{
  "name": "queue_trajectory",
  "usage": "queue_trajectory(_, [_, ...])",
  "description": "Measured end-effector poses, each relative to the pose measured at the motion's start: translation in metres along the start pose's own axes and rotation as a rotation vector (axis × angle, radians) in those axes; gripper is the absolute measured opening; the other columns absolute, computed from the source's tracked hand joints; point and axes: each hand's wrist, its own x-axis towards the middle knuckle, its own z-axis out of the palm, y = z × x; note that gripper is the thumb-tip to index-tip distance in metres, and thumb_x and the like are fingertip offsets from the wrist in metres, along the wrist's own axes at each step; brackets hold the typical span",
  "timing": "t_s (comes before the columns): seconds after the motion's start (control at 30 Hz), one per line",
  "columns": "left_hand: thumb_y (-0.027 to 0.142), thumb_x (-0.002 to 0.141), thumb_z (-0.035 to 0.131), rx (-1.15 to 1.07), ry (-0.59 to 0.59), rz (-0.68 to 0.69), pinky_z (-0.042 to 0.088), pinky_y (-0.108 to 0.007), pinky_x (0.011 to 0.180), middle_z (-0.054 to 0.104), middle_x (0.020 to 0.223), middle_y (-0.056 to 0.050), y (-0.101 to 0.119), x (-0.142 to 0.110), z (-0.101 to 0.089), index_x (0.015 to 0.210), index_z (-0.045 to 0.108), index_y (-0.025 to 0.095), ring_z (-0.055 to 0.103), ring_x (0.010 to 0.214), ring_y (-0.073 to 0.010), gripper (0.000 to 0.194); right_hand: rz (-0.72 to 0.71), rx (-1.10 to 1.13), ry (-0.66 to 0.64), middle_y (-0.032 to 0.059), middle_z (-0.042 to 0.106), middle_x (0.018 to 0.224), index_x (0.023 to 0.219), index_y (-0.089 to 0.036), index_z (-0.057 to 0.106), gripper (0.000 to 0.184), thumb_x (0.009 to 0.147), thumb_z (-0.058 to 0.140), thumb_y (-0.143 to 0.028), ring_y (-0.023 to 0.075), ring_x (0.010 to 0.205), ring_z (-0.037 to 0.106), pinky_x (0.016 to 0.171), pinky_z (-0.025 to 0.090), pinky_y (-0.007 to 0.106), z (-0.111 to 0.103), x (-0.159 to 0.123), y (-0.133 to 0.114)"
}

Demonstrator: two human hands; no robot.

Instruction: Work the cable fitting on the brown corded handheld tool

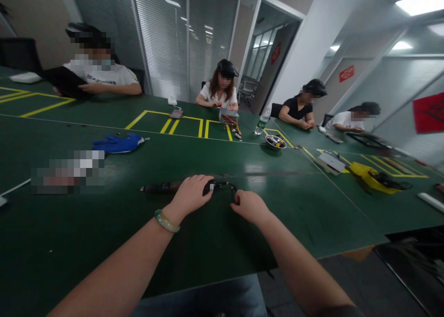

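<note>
Left hand (189,196) — fingers curled closed over a black cable (224,184) on the green table (208,247); right hand (249,207) — fingers bent just beside it, hold unclear.

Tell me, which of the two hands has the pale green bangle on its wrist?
The left hand wears the pale green bangle; the right hand has a bare wrist.

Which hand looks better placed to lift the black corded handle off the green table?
Likely the left hand: it rests on the black corded handle, while the right hand only nears its thin black cable.
</note>
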Motion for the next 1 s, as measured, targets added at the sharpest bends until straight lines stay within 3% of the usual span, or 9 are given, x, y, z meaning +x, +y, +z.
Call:
queue_trajectory(0.17, [0.032,0.086,0.061,-0.026,0.002,0.049,0.043,-0.039,0.094,0.061,0.121,-0.004,0.012,0.007,0.006,0.124,0.056,0.027,0.056,0.112,-0.0238,0.038,-0.086,0.052,-0.141,0.0014,0.065,0.067,0.069,-0.021,0.067,0.007,0.069,0.072,-0.026,0.0173,0.063,0.060,0.056,0.038,0.025,-0.011,0.016,0.002])
queue_trajectory(0.23, [0.031,0.087,0.061,-0.016,0.001,0.047,0.044,-0.039,0.091,0.061,0.118,-0.004,0.013,0.009,0.008,0.121,0.057,0.027,0.057,0.109,-0.0237,0.035,-0.116,0.114,-0.185,-0.0010,0.066,0.066,0.072,-0.022,0.070,0.005,0.070,0.071,-0.027,0.0148,0.059,0.059,0.054,0.037,0.024,-0.009,0.022,0.003])
queue_trajectory(0.43, [0.027,0.088,0.059,0.018,-0.023,0.014,0.046,-0.038,0.085,0.061,0.110,-0.004,0.014,0.014,0.011,0.114,0.060,0.026,0.059,0.099,-0.0231,0.026,-0.168,0.559,-0.165,0.0003,0.070,0.083,0.084,-0.020,0.073,0.018,0.082,0.066,-0.036,0.0144,0.073,0.062,0.064,0.042,0.024,0.010,0.033,0.010])
queue_trajectory(0.63, [0.022,0.086,0.057,0.019,-0.074,0.033,0.046,-0.038,0.085,0.060,0.107,-0.004,0.017,0.015,0.009,0.110,0.062,0.026,0.059,0.096,-0.0222,0.025,-0.091,0.930,-0.244,0.0012,0.069,0.080,0.089,-0.015,0.070,0.024,0.085,0.062,-0.038,0.0115,0.066,0.059,0.060,0.042,0.021,0.021,0.037,0.019])
queue_trajectory(0.8, [0.024,0.086,0.058,0.006,-0.123,0.075,0.047,-0.037,0.086,0.058,0.107,-0.004,0.018,0.014,0.007,0.113,0.063,0.028,0.058,0.095,-0.0214,0.027,0.002,0.903,-0.154,-0.0009,0.066,0.073,0.096,-0.017,0.070,0.027,0.085,0.062,-0.040,0.0095,0.056,0.053,0.052,0.038,0.020,0.023,0.040,0.022])
queue_trajectory(1.0, [0.024,0.086,0.058,-0.005,-0.119,0.074,0.047,-0.038,0.087,0.057,0.108,-0.004,0.017,0.014,0.008,0.112,0.063,0.030,0.057,0.096,-0.0212,0.027,-0.031,0.504,0.124,0.0010,0.068,0.085,0.083,-0.022,0.073,0.010,0.084,0.067,-0.031,0.0154,0.078,0.061,0.069,0.042,0.025,0.026,0.038,0.019])
